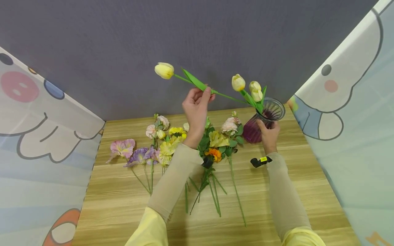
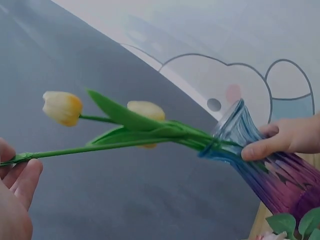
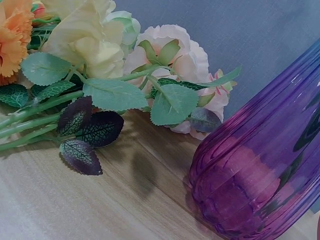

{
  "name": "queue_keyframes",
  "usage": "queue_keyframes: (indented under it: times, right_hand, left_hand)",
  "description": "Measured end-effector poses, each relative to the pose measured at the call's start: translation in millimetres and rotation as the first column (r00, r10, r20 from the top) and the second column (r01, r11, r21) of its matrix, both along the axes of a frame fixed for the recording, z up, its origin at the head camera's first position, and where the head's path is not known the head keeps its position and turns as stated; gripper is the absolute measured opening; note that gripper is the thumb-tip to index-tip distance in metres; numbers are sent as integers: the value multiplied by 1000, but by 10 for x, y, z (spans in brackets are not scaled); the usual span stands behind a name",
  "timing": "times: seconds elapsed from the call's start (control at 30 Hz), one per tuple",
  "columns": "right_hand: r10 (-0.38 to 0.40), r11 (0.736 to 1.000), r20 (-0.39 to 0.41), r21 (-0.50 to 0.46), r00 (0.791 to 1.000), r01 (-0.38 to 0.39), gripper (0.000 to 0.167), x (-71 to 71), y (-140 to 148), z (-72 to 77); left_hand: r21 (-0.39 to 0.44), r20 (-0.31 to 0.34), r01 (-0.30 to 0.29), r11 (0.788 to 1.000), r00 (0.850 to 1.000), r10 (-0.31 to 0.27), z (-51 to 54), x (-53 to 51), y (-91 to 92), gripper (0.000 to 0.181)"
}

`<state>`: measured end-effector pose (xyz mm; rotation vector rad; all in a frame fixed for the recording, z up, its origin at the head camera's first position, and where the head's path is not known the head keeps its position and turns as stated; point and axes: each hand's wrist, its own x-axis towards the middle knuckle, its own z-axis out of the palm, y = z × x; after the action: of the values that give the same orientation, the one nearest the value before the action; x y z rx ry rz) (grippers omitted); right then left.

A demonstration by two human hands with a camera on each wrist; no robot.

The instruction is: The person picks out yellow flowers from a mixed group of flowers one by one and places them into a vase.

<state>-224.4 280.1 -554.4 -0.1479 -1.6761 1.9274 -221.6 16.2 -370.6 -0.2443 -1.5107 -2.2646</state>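
Note:
My left hand (image 1: 197,107) pinches the stem of a pale yellow tulip (image 1: 164,70), its bloom pointing up and left. The stem's lower end reaches toward the mouth of a ribbed glass vase (image 1: 253,131), clear blue-grey at the rim and purple below. Other pale tulips (image 1: 238,83) stand in the vase and lean left. With thumb and fingers, my right hand (image 1: 270,135) grips the vase near its neck, the vase tilted left. In the left wrist view the held tulip stem (image 2: 100,149) runs alongside the others' leaves; whether its tip is inside the rim I cannot tell.
Several artificial flowers lie on the wooden table (image 1: 117,212): purple ones (image 1: 140,155), a pink and yellow one (image 1: 122,148), yellow ones, an orange one (image 1: 214,154) and pale pink ones (image 1: 229,126). A grey wall (image 1: 129,51) stands behind, cartoon-printed panels (image 1: 344,78) at both sides.

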Motion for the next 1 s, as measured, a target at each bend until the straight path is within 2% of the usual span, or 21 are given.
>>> queue_keyframes:
  times: [0.27, 0.43, 0.67, 1.0]
  right_hand:
    - [-1, 1000, -9, -11, 1000, 1, 45, -5, -6, 16]
    - [0, 1000, -5, -15, 1000, 0, 46, -10, -5, 18]
    - [1, 1000, -1, -12, 1000, -1, 42, -8, -4, 15]
    - [30, 999, 20, -40, 999, -29, 48, 14, 9, 5]
  left_hand:
    - [-49, -32, 38, 998, 999, -40, 52, 41, 182, 18]
    - [-111, -29, 72, 991, 997, -75, 46, 43, 332, 14]
    - [-266, -1, 99, 959, 995, -103, 22, 59, 496, 16]
    - [-368, 81, 128, 921, 991, -106, -116, 79, 613, 20]
